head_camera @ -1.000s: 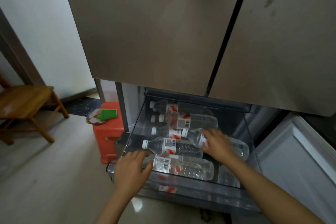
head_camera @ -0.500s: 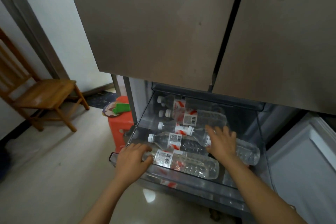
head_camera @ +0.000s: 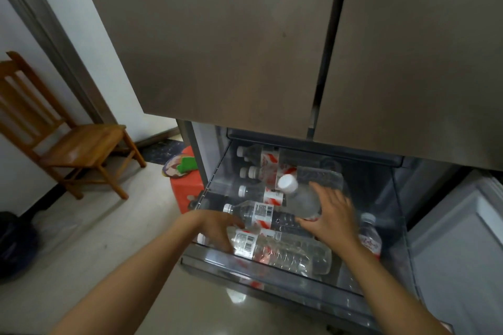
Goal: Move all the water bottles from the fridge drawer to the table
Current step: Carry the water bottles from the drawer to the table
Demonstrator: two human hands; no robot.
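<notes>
The fridge drawer (head_camera: 285, 287) stood pulled out beneath the closed upper doors (head_camera: 231, 35), with clear water bottles lying on their sides in it, white caps toward the left. The left hand (head_camera: 217, 228) was curled around the neck end of the nearest bottle (head_camera: 283, 251), which lay along the drawer's near edge. The right hand (head_camera: 333, 219) gripped a tilted bottle (head_camera: 302, 198), its white cap (head_camera: 287, 183) raised above the others and pointing far-left. Just behind the nearest bottle lay another bottle (head_camera: 258, 214), and three more lay farther back. A further bottle (head_camera: 368, 238) sat at the right, beside the right wrist. On the floor to the left stood a wooden chair (head_camera: 73, 141) and a red stool (head_camera: 187, 187).
</notes>
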